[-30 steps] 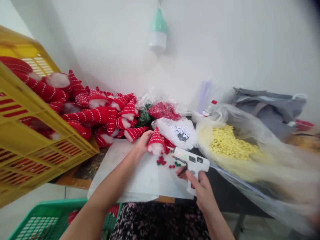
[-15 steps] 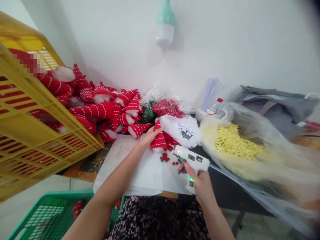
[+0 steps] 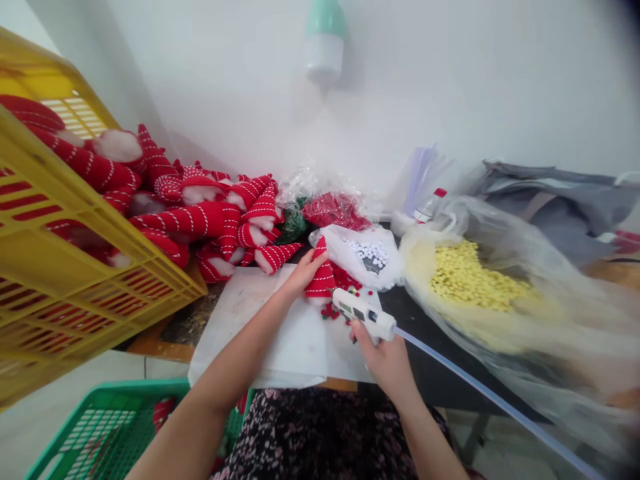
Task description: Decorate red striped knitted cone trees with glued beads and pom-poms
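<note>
Nearby, white-bead bag (image 3: 367, 257) crowds red hat (image 3: 321, 275), left hand (image 3: 309, 270)

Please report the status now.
Left hand holding red striped hat. Right hand gripping glue gun, nozzle close to hat. Small red pompoms beside hat.

We see a plain off-white wall (image 3: 225, 73) across the top, a green-and-white bulb-shaped lamp (image 3: 325, 50) hanging upper centre, a dark-topped table (image 3: 440, 367) below, pale floor tiles (image 3: 107, 367) lower left.
</note>
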`<state>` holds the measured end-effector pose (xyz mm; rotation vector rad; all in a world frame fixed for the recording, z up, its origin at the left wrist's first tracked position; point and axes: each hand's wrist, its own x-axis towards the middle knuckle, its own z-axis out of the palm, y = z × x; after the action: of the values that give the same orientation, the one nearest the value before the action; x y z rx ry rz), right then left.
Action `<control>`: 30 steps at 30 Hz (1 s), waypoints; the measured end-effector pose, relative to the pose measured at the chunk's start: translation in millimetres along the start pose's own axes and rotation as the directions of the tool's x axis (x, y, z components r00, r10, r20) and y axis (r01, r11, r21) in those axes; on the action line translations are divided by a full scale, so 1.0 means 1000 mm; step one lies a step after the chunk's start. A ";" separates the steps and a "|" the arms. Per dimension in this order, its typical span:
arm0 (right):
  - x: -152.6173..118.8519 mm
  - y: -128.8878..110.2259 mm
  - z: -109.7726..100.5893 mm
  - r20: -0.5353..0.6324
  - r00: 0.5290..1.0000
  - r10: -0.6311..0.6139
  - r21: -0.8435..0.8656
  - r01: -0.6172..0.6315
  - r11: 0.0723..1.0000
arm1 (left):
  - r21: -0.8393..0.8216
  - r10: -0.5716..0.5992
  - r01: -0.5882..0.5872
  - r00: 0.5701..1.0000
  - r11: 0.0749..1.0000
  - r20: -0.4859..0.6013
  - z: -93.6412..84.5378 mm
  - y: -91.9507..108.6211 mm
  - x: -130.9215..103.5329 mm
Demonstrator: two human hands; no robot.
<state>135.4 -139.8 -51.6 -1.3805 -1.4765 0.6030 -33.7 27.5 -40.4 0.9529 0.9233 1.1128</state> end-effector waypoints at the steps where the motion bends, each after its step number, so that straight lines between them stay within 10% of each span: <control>1: 0.000 0.002 0.000 0.005 1.000 -0.009 -0.009 0.009 1.000 | 0.007 0.007 -0.007 1.000 1.000 -0.001 0.000 0.000 0.000; 30: -0.004 0.004 -0.004 -0.003 1.000 -0.005 -0.037 0.005 0.999 | 0.161 0.195 -0.190 0.981 0.968 -0.016 -0.001 -0.005 0.000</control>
<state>139.9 -143.6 -54.7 -1.4056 -1.4951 0.5726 -32.6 26.4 -45.6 1.1790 0.9714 1.2341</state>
